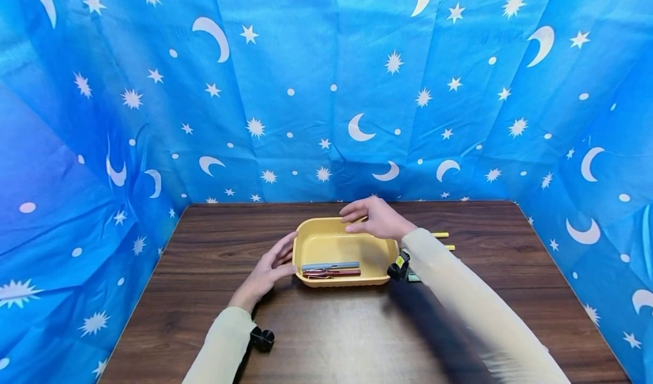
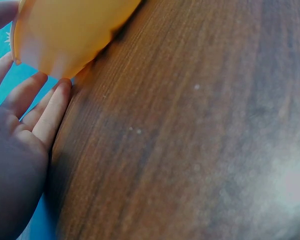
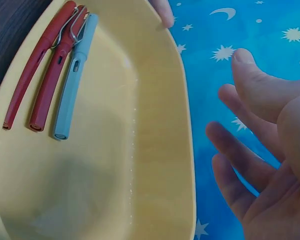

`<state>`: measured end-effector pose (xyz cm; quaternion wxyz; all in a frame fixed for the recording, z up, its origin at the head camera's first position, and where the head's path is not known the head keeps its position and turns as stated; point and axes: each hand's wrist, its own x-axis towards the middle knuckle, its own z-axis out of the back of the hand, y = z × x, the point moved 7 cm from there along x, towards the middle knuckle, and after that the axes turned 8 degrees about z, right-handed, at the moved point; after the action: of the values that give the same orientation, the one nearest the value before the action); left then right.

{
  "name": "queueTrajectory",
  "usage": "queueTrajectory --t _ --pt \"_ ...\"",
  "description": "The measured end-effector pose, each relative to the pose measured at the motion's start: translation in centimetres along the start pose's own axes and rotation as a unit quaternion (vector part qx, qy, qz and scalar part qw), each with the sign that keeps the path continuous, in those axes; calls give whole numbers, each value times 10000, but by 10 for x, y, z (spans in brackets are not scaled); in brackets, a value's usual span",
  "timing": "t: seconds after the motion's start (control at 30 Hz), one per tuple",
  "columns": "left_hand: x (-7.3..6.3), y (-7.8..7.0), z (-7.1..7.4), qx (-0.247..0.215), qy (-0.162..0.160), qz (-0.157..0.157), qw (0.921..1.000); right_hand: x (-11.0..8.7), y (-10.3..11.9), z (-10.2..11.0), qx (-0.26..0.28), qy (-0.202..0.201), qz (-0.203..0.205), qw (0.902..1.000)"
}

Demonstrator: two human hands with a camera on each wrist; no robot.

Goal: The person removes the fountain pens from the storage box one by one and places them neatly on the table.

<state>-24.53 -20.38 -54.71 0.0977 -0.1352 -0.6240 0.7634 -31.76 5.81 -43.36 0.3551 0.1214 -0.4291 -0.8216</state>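
A yellow tray (image 1: pixel 347 239) sits on the table with a light blue pen (image 3: pixel 75 75) and two red pens, one dark red (image 3: pixel 50 85) and one at the edge (image 3: pixel 30 70), lying side by side along its near side. My left hand (image 1: pixel 267 270) rests against the tray's left end, its fairly straight fingers touching the outer wall in the left wrist view. Over the far right part of the tray hovers my right hand (image 1: pixel 374 218), fingers loose and apart, with nothing held. In the right wrist view it appears beyond the tray's rim, not touching it.
Two yellow sticks (image 1: pixel 449 248) poke out past the right sleeve on the wooden table (image 1: pixel 214 259). A pale green item (image 1: pixel 413 278) is mostly hidden by that arm. A blue curtain (image 1: pixel 306 89) with moons and stars stands behind the table and at both sides.
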Motion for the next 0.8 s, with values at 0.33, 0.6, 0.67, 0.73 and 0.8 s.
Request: queueTrajectory --t 0.33,0.6,0.67,0.73,0.8 --pt "0 2 0 -14 35 -75 10000 13 -4 -17 160 515 72 9985" --pt "-1 0 0 -39 -43 43 10000 24 -11 -26 371 892 36 9953" --pt "-2 0 0 -30 -57 70 10000 25 -13 -28 395 937 -10 9948" --pt "-2 0 0 -13 -55 69 10000 26 -15 -30 398 966 -68 9945" --pt "-1 0 0 -1 -37 45 10000 26 -17 -31 358 978 -136 9945"
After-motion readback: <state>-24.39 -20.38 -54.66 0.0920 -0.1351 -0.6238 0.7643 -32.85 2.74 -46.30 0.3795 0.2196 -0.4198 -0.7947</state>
